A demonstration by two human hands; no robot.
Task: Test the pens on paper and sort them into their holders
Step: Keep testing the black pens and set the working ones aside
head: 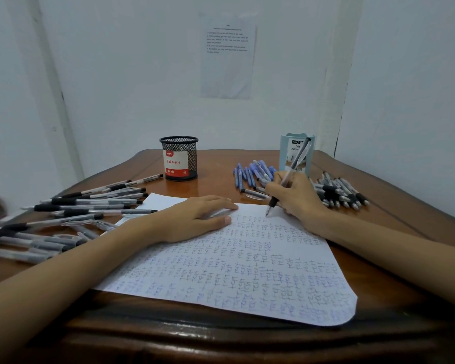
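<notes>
the right hand (296, 199) grips a clear black-grip pen (298, 159) in a writing hold, its tip touching the top of the paper (247, 271). the left hand (195, 218) lies flat with straight fingers, pressing the sheet to the bench (216, 186). the paper is nearly filled with rows of small blue and black marks, so a good deal of testing looks done. sorting seems only half made: a group of blue pens (250, 174) and a group of black pens (339, 193) lie near the light blue holder (285, 153), yet no pen stands out of it or of the black mesh holder (179, 158). a large loose heap of black pens (84, 203) on the left probably awaits testing, and filling the holders appears not yet begun.
</notes>
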